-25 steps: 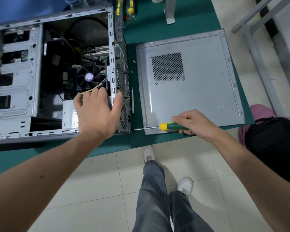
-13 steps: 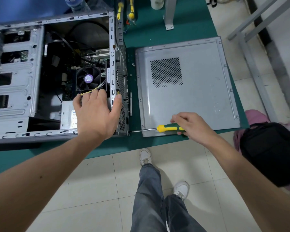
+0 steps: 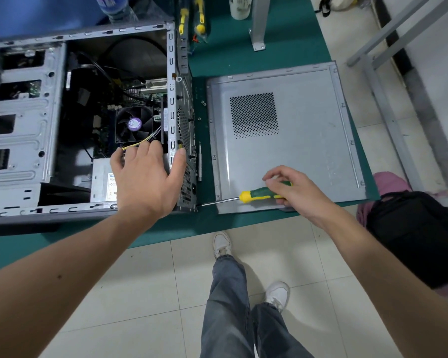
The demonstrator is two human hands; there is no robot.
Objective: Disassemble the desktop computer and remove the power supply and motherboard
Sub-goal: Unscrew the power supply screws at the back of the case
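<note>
With the left hand (image 3: 148,177) spread to brace the computer case (image 3: 23,125), the right hand (image 3: 292,192), gripping the screwdriver (image 3: 246,196), should keep its tip square on the screw at the case's rear corner.

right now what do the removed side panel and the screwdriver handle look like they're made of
Side panel: looks like bare sheet metal, dull grey with a soft sheen, folded edges and a punched vent grid. Screwdriver handle: probably moulded plastic or rubber, green with a yellow collar, matte; its shaft is shiny metal.
</note>
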